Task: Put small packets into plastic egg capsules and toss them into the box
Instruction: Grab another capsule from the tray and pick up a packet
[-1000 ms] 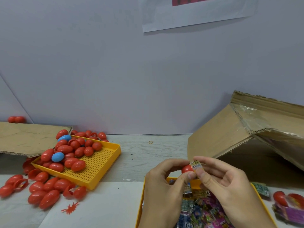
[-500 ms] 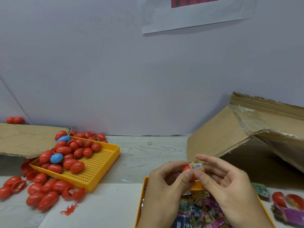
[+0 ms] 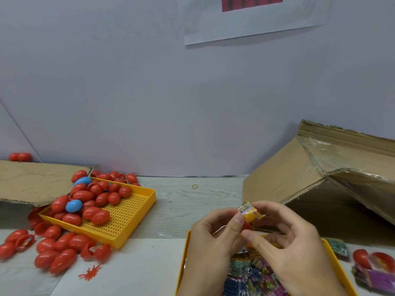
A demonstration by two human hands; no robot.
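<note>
My left hand (image 3: 210,242) pinches a red egg capsule half (image 3: 245,225), mostly hidden behind its fingertips. My right hand (image 3: 286,242) holds a small yellow packet (image 3: 250,213) with a barcode against the top of that capsule. Both hands hover over a yellow tray (image 3: 182,263) of colourful small packets (image 3: 252,276). A big open cardboard box (image 3: 288,180) lies tipped on its side just behind and right of my hands.
A second yellow tray (image 3: 132,223) at the left holds several red and two blue capsules (image 3: 73,205). More red capsules (image 3: 55,246) lie loose in front of it. A cardboard flap (image 3: 32,182) is at far left, a rubber band (image 3: 194,186) at mid-table, red capsule halves (image 3: 372,258) at right.
The packet has turned in my right hand, so its yellow side now shows, and it sits further over the capsule. Both hands stayed in about the same place.
</note>
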